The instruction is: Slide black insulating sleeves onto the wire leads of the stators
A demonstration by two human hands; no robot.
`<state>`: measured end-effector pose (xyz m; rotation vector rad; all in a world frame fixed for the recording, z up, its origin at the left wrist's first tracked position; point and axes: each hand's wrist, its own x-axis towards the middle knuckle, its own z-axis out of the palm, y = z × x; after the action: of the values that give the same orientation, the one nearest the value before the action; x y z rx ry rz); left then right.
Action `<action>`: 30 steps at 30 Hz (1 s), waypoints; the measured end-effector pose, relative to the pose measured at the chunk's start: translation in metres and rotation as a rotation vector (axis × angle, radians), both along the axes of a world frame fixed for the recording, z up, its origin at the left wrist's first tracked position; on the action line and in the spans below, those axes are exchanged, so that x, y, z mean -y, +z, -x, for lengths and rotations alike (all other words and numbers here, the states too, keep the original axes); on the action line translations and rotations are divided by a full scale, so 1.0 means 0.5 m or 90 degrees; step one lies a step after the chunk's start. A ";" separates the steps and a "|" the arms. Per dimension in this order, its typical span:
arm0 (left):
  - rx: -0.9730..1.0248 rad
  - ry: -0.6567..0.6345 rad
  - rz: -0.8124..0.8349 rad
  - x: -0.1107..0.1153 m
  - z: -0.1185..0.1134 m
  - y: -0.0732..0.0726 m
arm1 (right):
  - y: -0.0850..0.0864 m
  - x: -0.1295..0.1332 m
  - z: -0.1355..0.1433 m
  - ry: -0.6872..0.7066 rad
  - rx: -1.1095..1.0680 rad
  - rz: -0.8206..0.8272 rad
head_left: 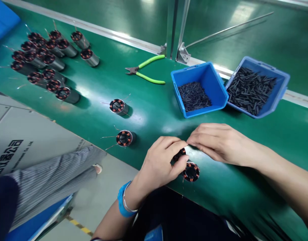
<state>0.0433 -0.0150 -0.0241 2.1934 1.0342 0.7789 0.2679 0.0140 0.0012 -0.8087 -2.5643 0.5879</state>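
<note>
My left hand (166,160) is curled around a motor stator (180,153), a metal cylinder with copper windings, mostly hidden by the fingers. Close beside it on the green bench stands a second stator (191,172), its wound end facing up. My right hand (214,142) has its fingers pressed together in a pinch at the held stator's upper edge; what lies between the fingertips is too small to make out. Further left are two more stators, one nearer (124,138) and one farther back (118,106), with thin wire ends sticking out.
Behind my right hand, a blue bin (199,90) holds thin dark sleeves, and a paler bin (256,87) holds thicker ones. Green-handled cutters (146,69) lie open near the metal frame. Several stators (49,60) are grouped at the far left. Another person's striped trouser leg (55,177) shows lower left.
</note>
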 end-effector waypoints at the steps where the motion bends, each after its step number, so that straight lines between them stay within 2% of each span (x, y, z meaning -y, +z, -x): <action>1: -0.001 -0.001 -0.001 0.000 0.001 0.001 | 0.000 0.000 -0.001 0.004 0.002 -0.017; 5: -0.005 -0.008 0.002 0.001 0.002 0.002 | -0.001 -0.002 -0.004 -0.001 0.005 -0.079; 15: -0.007 -0.025 0.012 -0.001 0.005 0.003 | 0.017 -0.006 0.000 0.037 0.061 -0.101; 17: -0.004 0.002 0.022 0.004 0.008 0.003 | 0.020 -0.010 0.001 0.047 0.078 -0.090; 19: 0.008 0.061 0.041 0.011 0.013 0.000 | 0.017 -0.016 0.004 0.055 0.069 -0.074; 22: 0.048 0.102 0.083 0.021 0.026 -0.009 | 0.001 -0.027 0.013 0.068 0.022 -0.041; 27: 0.123 0.061 0.157 0.027 0.045 -0.025 | -0.042 -0.028 0.040 0.096 -0.065 0.002; 30: 0.148 0.056 0.172 0.031 0.047 -0.031 | -0.059 -0.019 0.046 0.067 -0.128 0.047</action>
<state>0.0196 -0.0306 -0.0394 1.7941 1.0552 0.8562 0.2447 0.0234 -0.0285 -0.6077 -2.4239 0.7594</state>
